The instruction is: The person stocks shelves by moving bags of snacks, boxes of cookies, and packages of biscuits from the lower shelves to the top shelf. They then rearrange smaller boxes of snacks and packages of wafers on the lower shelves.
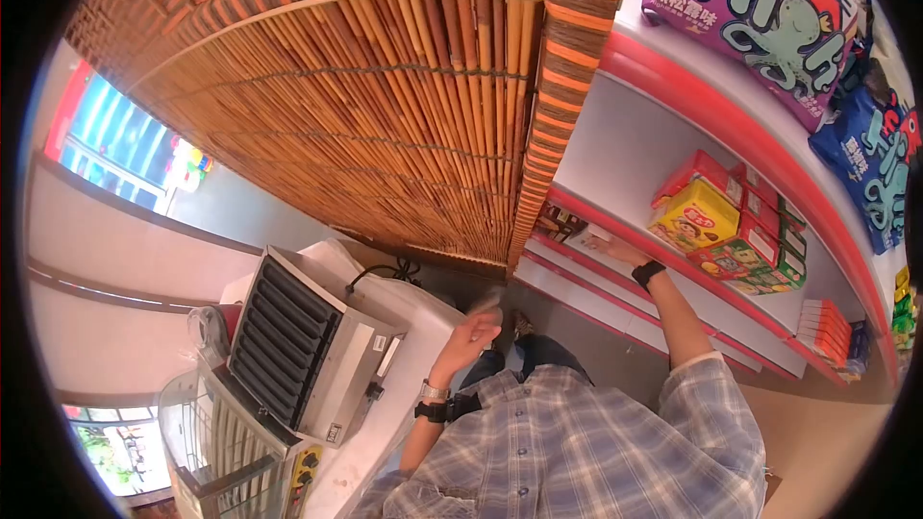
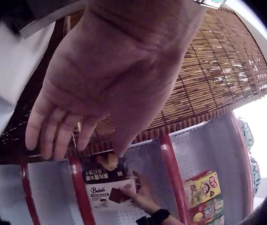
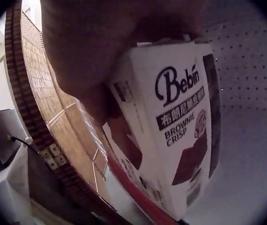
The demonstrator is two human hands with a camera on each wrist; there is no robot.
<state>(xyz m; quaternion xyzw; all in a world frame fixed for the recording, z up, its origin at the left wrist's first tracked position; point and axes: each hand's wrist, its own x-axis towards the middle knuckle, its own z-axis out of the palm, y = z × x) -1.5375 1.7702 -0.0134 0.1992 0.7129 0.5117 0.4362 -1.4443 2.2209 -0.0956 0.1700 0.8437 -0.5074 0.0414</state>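
A white Bebin brownie crisp box (image 3: 182,108) stands on a red-edged shelf, filling the middle of the right wrist view. My right hand (image 1: 620,250) reaches into that shelf and grips the box, its fingers (image 3: 84,75) over the top and along one side. Behind the box is a black box of crackers (image 2: 104,167), seen beside it in the left wrist view. My left hand (image 2: 110,79) hangs palm toward the camera with loosely bent fingers and holds nothing. In the head view it is near the white table's edge.
A bamboo blind (image 1: 413,106) stands between the table and the shelves. On the white table (image 1: 423,312) sits a grill-like machine (image 1: 308,346) with a cord. Yellow and red snack boxes (image 1: 697,216) are further along the shelf; purple snack bags (image 1: 745,29) lie above.
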